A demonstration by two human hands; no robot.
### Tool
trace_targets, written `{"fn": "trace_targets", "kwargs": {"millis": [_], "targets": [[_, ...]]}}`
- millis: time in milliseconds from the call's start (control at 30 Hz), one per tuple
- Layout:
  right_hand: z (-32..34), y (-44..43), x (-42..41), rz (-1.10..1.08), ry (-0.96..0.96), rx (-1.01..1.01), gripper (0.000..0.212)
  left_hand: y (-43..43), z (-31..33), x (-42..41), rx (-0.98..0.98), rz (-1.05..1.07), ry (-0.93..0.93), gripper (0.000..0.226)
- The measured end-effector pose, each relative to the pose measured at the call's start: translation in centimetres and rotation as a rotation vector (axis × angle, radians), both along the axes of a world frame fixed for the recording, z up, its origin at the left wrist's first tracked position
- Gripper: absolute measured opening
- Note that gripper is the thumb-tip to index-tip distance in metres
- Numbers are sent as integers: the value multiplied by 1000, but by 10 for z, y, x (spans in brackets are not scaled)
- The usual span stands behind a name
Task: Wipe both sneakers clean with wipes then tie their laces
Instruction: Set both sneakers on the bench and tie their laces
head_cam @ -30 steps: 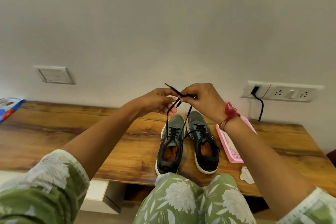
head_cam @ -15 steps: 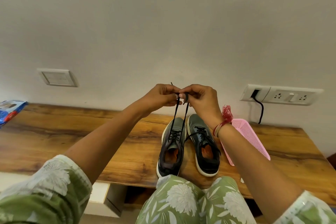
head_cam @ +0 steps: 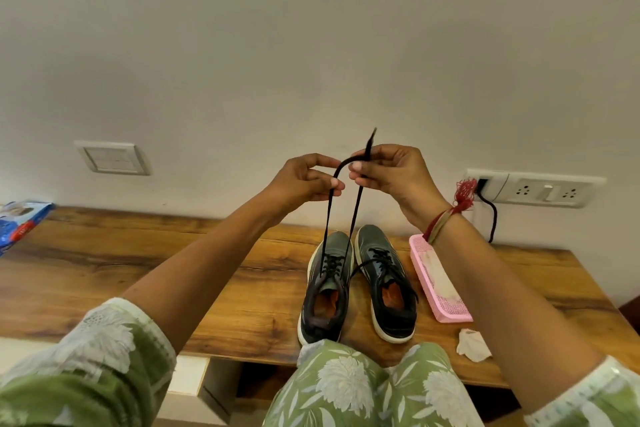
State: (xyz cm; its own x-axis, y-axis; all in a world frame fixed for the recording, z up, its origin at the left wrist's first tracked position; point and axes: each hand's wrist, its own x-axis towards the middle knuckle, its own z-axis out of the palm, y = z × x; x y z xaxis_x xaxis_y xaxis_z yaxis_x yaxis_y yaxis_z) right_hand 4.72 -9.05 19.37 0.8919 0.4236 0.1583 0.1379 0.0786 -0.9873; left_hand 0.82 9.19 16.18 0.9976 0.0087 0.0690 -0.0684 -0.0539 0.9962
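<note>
1. My left hand has its fingers curled, and the thumb and fingertips pinch one strand of the black flat lace.
2. My right hand is curled too; its thumb and forefinger pinch the lace where it arches across from my left hand. The lace tip pokes out toward one o'clock above my knuckles.
3. Both hands are raised close together above the table, fingertips almost meeting, with the lace arch bridging the gap.
4. Two taut strands drop toward six o'clock from my fingers to the eyelets of the grey-and-black left sneaker with a white sole.
5. That sneaker stands upright, toe toward the wall, on the brown wood-grain table. The matching right sneaker stands just beside it at three o'clock, its laces lying loose.
6. A red thread band circles my right wrist.
7. At three o'clock of the pair lies a pink perforated plastic tray with a used wipe in it; a crumpled white wipe sits near its five o'clock corner.
8. Far off at nine o'clock, a blue packet rests at the table's edge.
9. On the wall behind are a white switch plate at ten o'clock and a white socket strip with a black cable at two o'clock.
</note>
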Motion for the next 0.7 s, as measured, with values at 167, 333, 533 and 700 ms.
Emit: {"fn": "trace_targets", "kwargs": {"millis": [167, 333, 533, 700], "targets": [[12, 1, -3, -11, -20, 6, 15, -2, 16, 2, -47, 25, -43, 23], [27, 3, -6, -8, -51, 27, 12, -6, 39, 3, -29, 61, -107, 23], [34, 1, -7, -49, -97, 26, 10, -13, 54, 2, -29, 108, -155, 15], [31, 2, -3, -213, -128, -6, 11, -20, 63, 4, -10, 139, -158, 12]]}}
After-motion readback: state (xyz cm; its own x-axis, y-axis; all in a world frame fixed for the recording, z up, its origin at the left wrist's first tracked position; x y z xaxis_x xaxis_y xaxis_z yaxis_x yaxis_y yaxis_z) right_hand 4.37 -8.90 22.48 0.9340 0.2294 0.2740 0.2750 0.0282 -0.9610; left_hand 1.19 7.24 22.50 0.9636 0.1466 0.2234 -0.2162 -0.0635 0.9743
